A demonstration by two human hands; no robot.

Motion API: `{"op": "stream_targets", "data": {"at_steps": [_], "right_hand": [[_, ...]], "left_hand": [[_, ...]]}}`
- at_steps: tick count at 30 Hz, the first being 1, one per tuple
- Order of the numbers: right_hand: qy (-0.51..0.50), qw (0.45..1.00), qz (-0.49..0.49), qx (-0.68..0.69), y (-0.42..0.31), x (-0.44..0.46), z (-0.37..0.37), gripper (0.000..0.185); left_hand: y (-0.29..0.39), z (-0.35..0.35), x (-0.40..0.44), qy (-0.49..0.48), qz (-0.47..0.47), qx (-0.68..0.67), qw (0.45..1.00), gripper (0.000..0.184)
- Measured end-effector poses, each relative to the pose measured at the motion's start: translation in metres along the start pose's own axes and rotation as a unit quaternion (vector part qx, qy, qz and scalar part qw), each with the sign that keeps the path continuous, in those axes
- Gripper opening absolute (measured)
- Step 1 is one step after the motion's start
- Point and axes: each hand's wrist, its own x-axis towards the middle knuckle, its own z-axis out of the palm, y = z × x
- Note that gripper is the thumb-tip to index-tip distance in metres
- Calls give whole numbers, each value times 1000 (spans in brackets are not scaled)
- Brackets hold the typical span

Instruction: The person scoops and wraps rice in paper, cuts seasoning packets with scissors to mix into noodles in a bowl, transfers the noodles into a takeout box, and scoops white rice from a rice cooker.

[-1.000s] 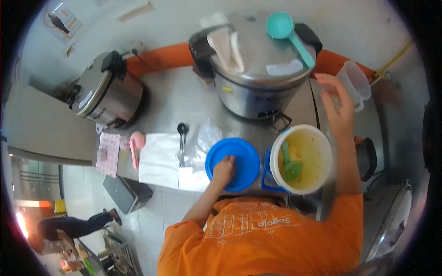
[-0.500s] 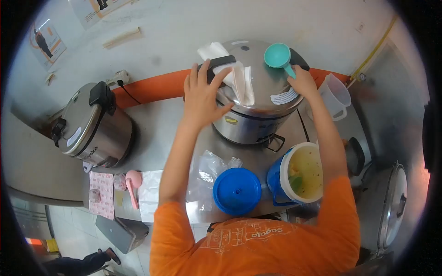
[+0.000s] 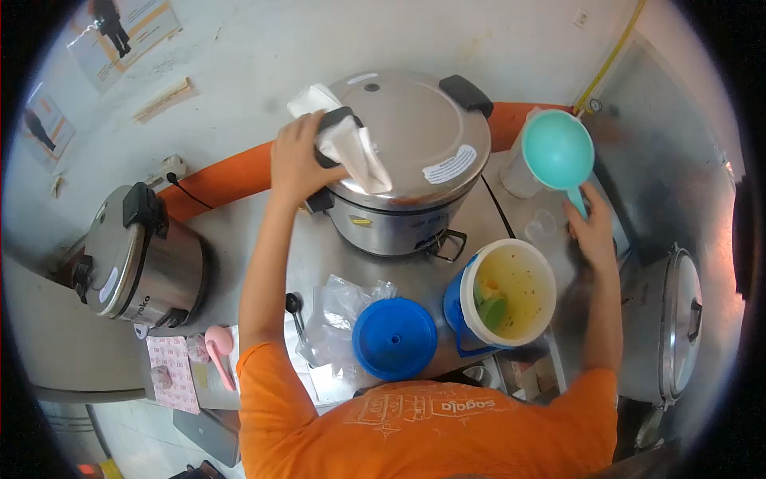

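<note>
A large steel rice cooker stands against the wall with its lid down. My left hand grips its black left lid handle through a white cloth, thumb on the near side. On the right, my right hand holds a teal plastic dipper by its handle. The dipper's round bowl is over a clear plastic jug and hides much of it. Below my hands stands a blue and white bucket of yellowish liquid, with a green thing in it.
A blue round lid lies beside the bucket, next to clear plastic bags. A smaller rice cooker stands at left, near a pink scoop. A big lidded pot is at far right. Dark spoons lie near the bags.
My left hand has closed from open fingers onto the cloth-covered handle. My right hand has carried the dipper off the cooker lid, rightward to the jug. The view has shifted.
</note>
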Motion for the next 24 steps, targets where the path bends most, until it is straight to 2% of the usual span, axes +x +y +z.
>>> {"op": "stream_targets", "data": {"at_steps": [3,4,5,7,9,13,17,19,20,21,22,23,24], "right_hand": [[-23,998,59,11,24,-29,-18,43],[-27,997,69,8,27,-36,-21,42],[-25,997,76,1,27,-43,-22,41],[-35,993,106,22,33,-51,-20,40],[-49,984,153,74,43,-56,-19,38],[-46,979,156,121,43,-52,-7,35],[-67,993,18,93,29,-41,4,37],[-109,990,-45,75,8,-37,4,38],[-115,990,-74,36,5,-36,7,40],[-116,987,-106,25,-3,-35,11,40],[-114,984,-139,14,-14,-33,18,41],[-110,979,-174,3,-24,-28,25,41],[-76,968,-235,-54,-26,-25,39,46]], "left_hand": [[-33,11,-3,11,-83,-160,984,82],[-34,6,-2,33,-114,-196,973,74],[-56,22,-8,66,-132,-306,941,64],[-61,32,-15,86,-178,-399,895,57],[-57,40,-8,106,-197,-361,905,55],[-42,42,-4,173,-185,-351,901,45],[-38,32,14,199,-178,-357,895,41],[-33,8,45,182,-128,-206,953,38],[-22,-10,67,145,-156,-117,970,37],[-20,-21,88,141,-130,-100,976,37],[-14,-35,113,117,-84,-20,989,39],[-27,-33,144,131,15,-84,988,38],[-2,-48,161,90,-42,-73,992,39]]}}
